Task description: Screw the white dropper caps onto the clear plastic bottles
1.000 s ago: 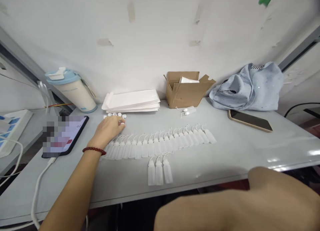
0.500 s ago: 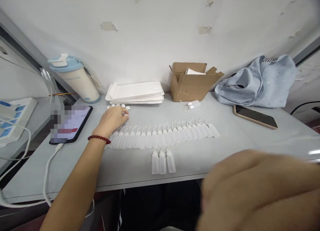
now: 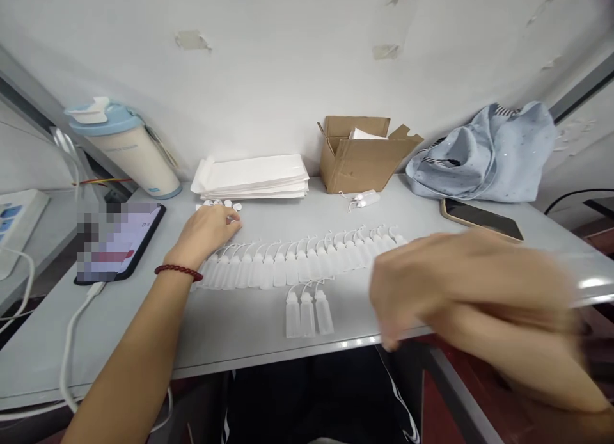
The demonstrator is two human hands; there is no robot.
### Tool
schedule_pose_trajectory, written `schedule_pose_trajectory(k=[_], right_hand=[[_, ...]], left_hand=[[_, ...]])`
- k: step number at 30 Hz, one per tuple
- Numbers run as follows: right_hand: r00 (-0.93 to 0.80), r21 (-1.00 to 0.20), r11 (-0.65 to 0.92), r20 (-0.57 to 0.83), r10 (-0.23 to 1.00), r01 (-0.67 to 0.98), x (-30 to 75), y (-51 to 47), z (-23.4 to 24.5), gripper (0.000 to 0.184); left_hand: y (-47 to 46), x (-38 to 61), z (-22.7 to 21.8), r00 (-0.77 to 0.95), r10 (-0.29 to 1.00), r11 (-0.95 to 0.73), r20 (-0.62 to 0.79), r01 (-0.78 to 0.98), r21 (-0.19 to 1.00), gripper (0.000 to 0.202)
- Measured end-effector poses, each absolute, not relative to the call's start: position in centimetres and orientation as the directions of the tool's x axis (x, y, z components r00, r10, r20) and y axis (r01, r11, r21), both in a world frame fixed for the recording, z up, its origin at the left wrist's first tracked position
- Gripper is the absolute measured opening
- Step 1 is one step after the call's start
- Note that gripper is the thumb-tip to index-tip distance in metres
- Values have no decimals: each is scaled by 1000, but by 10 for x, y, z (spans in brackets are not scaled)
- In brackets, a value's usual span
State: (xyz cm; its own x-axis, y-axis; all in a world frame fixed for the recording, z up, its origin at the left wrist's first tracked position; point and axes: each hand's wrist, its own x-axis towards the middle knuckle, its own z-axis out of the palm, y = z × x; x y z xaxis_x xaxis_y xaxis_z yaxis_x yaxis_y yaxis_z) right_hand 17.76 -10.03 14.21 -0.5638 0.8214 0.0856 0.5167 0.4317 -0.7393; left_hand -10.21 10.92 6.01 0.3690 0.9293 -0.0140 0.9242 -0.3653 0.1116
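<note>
And here we are at the bench: the left hand (image 3: 204, 231) sits low at the back of the work, its fingers (image 3: 225, 219) curled down over a little cluster of small white caps (image 3: 215, 203), with a red beaded bracelet (image 3: 179, 273) at the wrist. Is it gripping one? The knuckles hide that, so I can't tell. The fingertips are right on the caps, though, and the caps lie just in front of a stack of white paper sleeves (image 3: 249, 177). Over to the right, the right hand (image 3: 460, 290) is a real blur above the front of the gray table (image 3: 230, 361), fingers loosely curved and partly open, and I can't make out anything in them. Below the left hand runs a long, slightly slanting row of translucent plastic squeeze bottles (image 3: 288, 269), thin bent nozzle tubes pointing toward the back, lying side by side and nearly touching that hand at the left end. Three more bottles (image 3: 307, 315) lie apart, nearer the table's front edge. Behind them, an open cardboard box (image 3: 355, 156) stands with white contents, beside a blue cloth bag (image 3: 480, 156) and a smartphone (image 3: 480, 215), while a tablet with a pixelated screen (image 3: 119, 242) lies left of the wrist.
</note>
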Motion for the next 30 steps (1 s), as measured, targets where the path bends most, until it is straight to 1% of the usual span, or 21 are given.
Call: schedule_pose_trajectory(k=[2, 4, 5, 7, 9, 13, 15, 19, 23, 25, 27, 28, 30], right_hand=[[-654, -723, 456, 7, 756, 519, 172, -77, 134, 26], [-700, -683, 462, -101, 707, 565, 164, -60, 119, 22], [-684, -653, 450, -145, 715, 609, 160, -55, 111, 24], [-643, -619, 419, -188, 742, 664, 152, -51, 96, 38], [-592, -590, 383, -209, 778, 711, 147, -54, 86, 43], [-560, -557, 371, -215, 800, 743, 144, -60, 75, 40], [-548, -562, 347, -239, 801, 751, 146, -61, 72, 39], [-496, -574, 248, -328, 804, 781, 150, -61, 67, 38], [-482, -579, 225, -338, 808, 784, 158, -62, 64, 40], [-482, -609, 198, -346, 805, 768, 163, -62, 64, 41], [-479, -643, 166, -350, 805, 748, 167, -61, 67, 40], [-480, -660, 153, -349, 805, 736, 169, -60, 69, 39], [-483, -695, 131, -339, 807, 707, 174, -56, 75, 38]], left_hand=[[106, -99, 63, 368, 929, -364, -21, 924, 119, 33], [102, -97, 66, 359, 933, -354, -26, 928, 121, 32], [100, -96, 67, 352, 936, -346, -25, 930, 120, 33], [98, -94, 68, 339, 941, -335, -17, 935, 118, 34], [96, -94, 67, 331, 944, -327, -12, 938, 111, 35], [96, -93, 66, 312, 950, -309, -20, 946, 97, 36], [96, -92, 66, 296, 955, -292, -30, 952, 96, 37], [96, -92, 66, 283, 958, -276, -48, 955, 108, 39], [95, -91, 66, 297, 955, -290, -20, 945, 150, 42], [94, -89, 67, 295, 954, -298, 41, 937, 182, 43], [91, -85, 69, 264, 956, -288, 125, 923, 257, 46], [90, -83, 71, 233, 959, -274, 161, 909, 315, 47], [86, -78, 74, 171, 967, -243, 192, 848, 470, 47]])
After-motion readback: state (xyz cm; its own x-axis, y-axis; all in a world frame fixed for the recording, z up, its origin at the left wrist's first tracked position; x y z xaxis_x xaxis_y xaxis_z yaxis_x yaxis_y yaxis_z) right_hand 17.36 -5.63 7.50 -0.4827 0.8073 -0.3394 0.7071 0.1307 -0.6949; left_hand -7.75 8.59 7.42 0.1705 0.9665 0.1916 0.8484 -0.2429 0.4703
